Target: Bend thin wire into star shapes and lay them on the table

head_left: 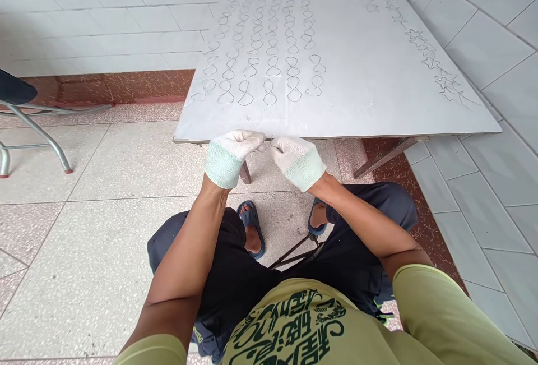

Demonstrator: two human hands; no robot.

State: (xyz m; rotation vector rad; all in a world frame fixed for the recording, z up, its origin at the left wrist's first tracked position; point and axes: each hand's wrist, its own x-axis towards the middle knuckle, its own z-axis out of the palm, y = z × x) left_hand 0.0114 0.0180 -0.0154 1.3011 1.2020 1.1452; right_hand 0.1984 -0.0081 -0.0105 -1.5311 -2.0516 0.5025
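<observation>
My left hand (240, 152) and my right hand (295, 157), both in white gloves with pale green cuffs, meet at the front edge of a white table (344, 90). The fingers of each are pinched together. Between them shows a thin bent wire (270, 135), gripped from both sides; its full shape is mostly hidden by the gloves. Beyond my hands, rows of thin wire figure-eights (269, 92) lie flat on the tabletop, several in each row.
Star-shaped wire pieces (424, 51) run in a line along the table's right side. Tiled walls (479, 40) border the back and right. A folding stool's metal legs (42, 129) stand on the floor at left. My knees are below the table's front edge.
</observation>
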